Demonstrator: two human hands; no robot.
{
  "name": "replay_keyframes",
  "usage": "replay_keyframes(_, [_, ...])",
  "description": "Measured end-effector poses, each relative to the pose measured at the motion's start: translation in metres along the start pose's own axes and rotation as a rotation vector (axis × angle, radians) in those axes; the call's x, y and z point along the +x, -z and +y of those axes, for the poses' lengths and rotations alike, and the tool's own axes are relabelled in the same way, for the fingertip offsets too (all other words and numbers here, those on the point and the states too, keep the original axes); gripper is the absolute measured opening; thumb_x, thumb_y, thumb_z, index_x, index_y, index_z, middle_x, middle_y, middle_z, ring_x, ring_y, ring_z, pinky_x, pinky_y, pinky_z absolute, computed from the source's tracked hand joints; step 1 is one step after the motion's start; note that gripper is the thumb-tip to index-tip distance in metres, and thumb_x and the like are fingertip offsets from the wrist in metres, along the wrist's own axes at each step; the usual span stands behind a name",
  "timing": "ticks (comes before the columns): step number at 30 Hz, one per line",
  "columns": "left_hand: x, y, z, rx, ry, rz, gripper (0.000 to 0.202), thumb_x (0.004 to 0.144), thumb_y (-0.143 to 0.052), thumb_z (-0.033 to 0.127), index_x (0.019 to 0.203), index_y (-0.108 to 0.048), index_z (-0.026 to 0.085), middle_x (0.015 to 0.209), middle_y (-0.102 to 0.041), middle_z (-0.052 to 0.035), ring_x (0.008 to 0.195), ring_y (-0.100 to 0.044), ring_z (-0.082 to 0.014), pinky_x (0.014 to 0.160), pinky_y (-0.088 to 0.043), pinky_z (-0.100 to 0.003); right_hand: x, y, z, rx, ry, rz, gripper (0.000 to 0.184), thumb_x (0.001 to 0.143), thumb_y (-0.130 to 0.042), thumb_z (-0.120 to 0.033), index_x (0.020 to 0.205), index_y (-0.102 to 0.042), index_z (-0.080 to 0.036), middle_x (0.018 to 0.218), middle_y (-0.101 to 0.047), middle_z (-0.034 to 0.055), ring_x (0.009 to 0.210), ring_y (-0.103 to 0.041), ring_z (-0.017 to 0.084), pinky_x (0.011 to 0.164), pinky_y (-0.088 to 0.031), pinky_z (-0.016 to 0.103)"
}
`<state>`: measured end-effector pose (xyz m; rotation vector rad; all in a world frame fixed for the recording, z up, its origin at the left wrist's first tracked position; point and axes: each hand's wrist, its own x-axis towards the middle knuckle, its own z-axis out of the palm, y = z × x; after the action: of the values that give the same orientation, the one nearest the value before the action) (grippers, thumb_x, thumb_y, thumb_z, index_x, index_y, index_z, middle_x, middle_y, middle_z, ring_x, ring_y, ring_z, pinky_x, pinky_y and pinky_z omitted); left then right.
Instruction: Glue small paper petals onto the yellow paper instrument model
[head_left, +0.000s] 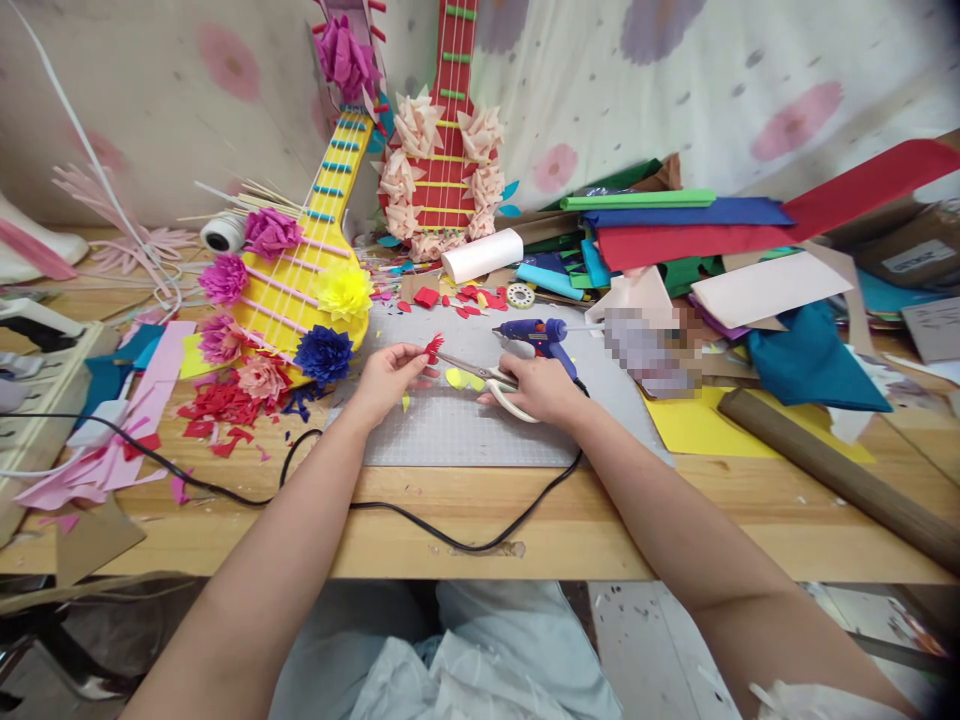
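Between the fingertips of my left hand (397,375) is a small piece of fringed red paper (434,346). My right hand (544,388) is closed around the pale handles of a pair of scissors (480,370), whose blades point left and reach the red paper. Both hands are over a grey cutting mat (450,435). Yellow paper scraps (465,379) lie beneath the scissors. A blue glue gun (534,332) rests on the mat just beyond my right hand.
Paper-flower-covered yellow (337,195) and red (431,185) toy guitars stand at the back. Red scraps (217,405) lie left, near a black cord (450,540) crossing the table front. Folded coloured paper (690,240) piles up right, with a brown roll (832,470) nearer.
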<state>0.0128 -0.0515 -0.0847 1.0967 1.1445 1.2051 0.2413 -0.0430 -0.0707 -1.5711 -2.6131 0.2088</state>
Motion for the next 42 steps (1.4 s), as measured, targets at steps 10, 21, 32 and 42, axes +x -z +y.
replay_keyframes(10, [-0.0004, -0.0012, -0.0021, 0.025, -0.013, -0.003, 0.027, 0.064, -0.069, 0.033, 0.077, -0.057, 0.013, 0.07, -0.062, -0.0002, 0.064, -0.064, -0.0135, 0.06, -0.055, -0.029, -0.0005, 0.0004, -0.0015, -0.005, 0.016, 0.007, 0.053, 0.074, -0.042, -0.071, 0.079, -0.053, -0.019, 0.067, -0.061, 0.0032, 0.062, -0.053, 0.016, 0.052, -0.021, 0.025])
replay_keyframes(21, [-0.0001, -0.0016, -0.0008, 0.023, 0.006, -0.006, 0.026, 0.064, -0.069, 0.032, 0.076, -0.057, 0.013, 0.07, -0.063, -0.0007, 0.064, -0.064, -0.0135, 0.061, -0.056, -0.029, 0.0004, -0.0006, -0.0003, -0.019, 0.004, 0.013, 0.053, 0.076, -0.039, -0.069, 0.078, -0.054, -0.019, 0.065, -0.06, 0.0037, 0.06, -0.053, 0.016, 0.052, -0.02, 0.026])
replay_keyframes(32, [0.0013, -0.0003, -0.0025, 0.035, 0.003, 0.024, 0.027, 0.065, -0.069, 0.034, 0.078, -0.057, 0.013, 0.072, -0.065, -0.0019, 0.063, -0.065, -0.0139, 0.065, -0.055, -0.032, -0.0011, 0.0021, -0.0007, -0.02, 0.004, -0.02, 0.054, 0.074, -0.041, -0.071, 0.083, -0.054, -0.02, 0.07, -0.062, 0.0046, 0.064, -0.055, 0.018, 0.052, -0.022, 0.026])
replay_keyframes(42, [0.0017, 0.0002, -0.0045, 0.014, -0.003, 0.016, 0.028, 0.063, -0.071, 0.034, 0.076, -0.058, 0.013, 0.07, -0.066, -0.0019, 0.061, -0.064, -0.0136, 0.065, -0.055, -0.031, 0.0003, 0.0008, -0.0012, -0.01, 0.002, 0.0, 0.052, 0.075, -0.041, -0.069, 0.08, -0.054, -0.019, 0.067, -0.061, 0.0044, 0.062, -0.054, 0.017, 0.052, -0.02, 0.026])
